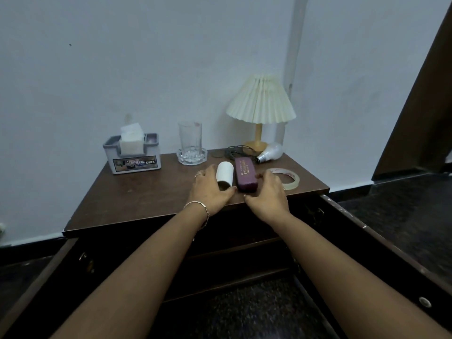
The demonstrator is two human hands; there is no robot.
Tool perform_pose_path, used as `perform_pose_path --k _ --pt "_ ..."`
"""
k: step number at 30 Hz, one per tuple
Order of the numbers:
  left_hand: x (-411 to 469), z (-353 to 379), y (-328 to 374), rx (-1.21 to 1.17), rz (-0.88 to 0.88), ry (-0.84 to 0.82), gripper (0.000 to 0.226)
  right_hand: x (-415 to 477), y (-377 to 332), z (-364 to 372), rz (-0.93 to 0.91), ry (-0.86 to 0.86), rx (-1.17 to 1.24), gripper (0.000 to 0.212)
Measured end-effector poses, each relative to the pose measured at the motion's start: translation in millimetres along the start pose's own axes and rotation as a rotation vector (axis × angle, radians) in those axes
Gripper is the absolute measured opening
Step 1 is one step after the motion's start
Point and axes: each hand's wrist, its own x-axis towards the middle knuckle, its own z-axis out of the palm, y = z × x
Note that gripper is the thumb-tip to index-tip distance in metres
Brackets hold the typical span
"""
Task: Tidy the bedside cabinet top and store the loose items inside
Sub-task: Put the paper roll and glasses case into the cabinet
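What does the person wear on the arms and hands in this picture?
The left hand has a thin ring on one finger and a slim chain bracelet at the wrist. The right hand bears a second ring. The left forearm and right forearm are bare; no sleeve shows.

Left grip (210, 189) wearing a thin metal chain bracelet (198, 206) and small ring (198, 175), right grip (267, 192) wearing a slim band (284, 188), forearms going bare

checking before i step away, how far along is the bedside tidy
Barely started. Done: cabinet doors open. In hand: left hand grips the white roll, right hand the purple case. Left: tape, bulb and cable lie on the cabinet top.
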Motion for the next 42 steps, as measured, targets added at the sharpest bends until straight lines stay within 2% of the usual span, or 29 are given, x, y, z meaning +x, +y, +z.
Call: perform_pose_path --k 4,11,14,16,18,21,24,26,31,33,42 --pt "13 9 4 -0.058 -0.110 0.074 0.074 15 -5 15 0.010 -0.020 0.023 0.064" --pt "26 10 -3 -0.157 -0.229 0.075 0.059 28 -14 35 0.086 0.068 -0.027 0.066" --pt "26 5 -7 -0.398 -0.326 0.032 0.069 32 -14 36 0.096 0.072 -0.070 0.075" --pt "23 -2 -12 -0.621 -0.404 -0.001 0.078 30 -12 34 0.082 0.078 -0.080 0.068" --pt "17 -6 -17 -0.808 -0.442 -0.022 0.065 23 -9 31 0.049 0.116 -0.049 0.055" --pt "4 -15 -23 -0.911 -0.473 -0.080 0.042 4 -3 27 0.019 0.162 0.093 0.048" --pt "-20 -25 -21 -0.952 -0.499 -0.156 0.016 -23 -1 20 0.036 0.183 0.230 0.065" --pt "-37 -31 -21 -1.015 -0.524 -0.229 0.009 -40 2 13 0.031 0.207 0.310 0.069" --pt "-73 -34 -45 -1.111 -0.528 -0.443 0.023 -86 26 4 -0.080 0.233 0.374 0.061" --pt "-87 -28 -55 -1.123 -0.539 -0.493 0.021 -98 39 5 -0.111 0.234 0.362 0.062" --pt "-112 31 -96 -1.132 -0.740 -0.437 0.021 -120 83 19 -0.261 0.319 0.299 0.062"
